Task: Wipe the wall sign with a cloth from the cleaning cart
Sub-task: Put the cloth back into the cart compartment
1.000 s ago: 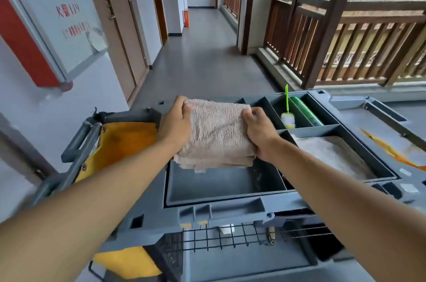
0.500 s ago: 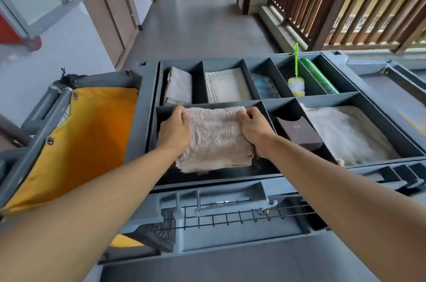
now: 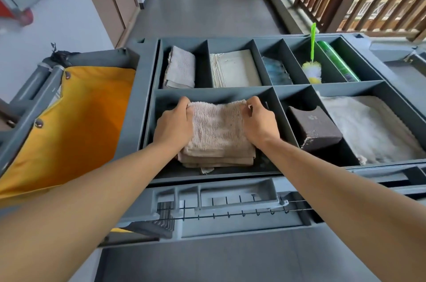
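A folded beige cloth (image 3: 219,134) is seen in the cart's (image 3: 147,79) near-left compartment. Its 2 far corners are pinched by the fingers of the left hand (image 3: 174,126) and right hand (image 3: 260,126).

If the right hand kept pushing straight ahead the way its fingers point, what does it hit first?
Most likely the grey divider wall at the far side of the compartment, just beyond the right hand, whose grip pinches the folded beige cloth. Depth is hard to judge here.
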`<state>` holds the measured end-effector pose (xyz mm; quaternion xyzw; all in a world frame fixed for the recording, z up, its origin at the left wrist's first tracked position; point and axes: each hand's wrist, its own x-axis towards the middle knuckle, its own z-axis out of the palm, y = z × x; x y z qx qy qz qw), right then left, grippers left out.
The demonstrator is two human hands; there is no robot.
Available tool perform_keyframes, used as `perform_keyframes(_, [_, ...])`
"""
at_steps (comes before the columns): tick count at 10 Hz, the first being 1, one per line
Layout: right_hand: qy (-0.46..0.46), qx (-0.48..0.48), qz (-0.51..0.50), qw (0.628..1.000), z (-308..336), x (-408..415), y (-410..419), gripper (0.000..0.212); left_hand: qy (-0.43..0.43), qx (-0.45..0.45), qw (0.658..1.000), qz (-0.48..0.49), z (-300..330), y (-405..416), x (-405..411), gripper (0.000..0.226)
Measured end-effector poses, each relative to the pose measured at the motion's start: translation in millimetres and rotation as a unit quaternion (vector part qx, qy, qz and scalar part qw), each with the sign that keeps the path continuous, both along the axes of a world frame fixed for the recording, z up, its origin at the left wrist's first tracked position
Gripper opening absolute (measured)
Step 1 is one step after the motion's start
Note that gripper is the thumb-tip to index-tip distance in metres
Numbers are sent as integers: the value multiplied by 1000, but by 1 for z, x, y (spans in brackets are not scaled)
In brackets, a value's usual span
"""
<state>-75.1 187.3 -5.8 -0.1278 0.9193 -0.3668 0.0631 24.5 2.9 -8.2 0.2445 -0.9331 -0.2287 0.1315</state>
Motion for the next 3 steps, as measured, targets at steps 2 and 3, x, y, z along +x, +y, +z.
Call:
perform_keyframes(2, [47, 125, -3, 991, 4, 1, -3, 32, -23, -35, 999, 9, -2, -1, 8, 14])
perform_keyframes(3, [69, 146, -10, 987, 12, 1, -3, 35, -14, -40, 999, 2, 12, 2, 10, 23])
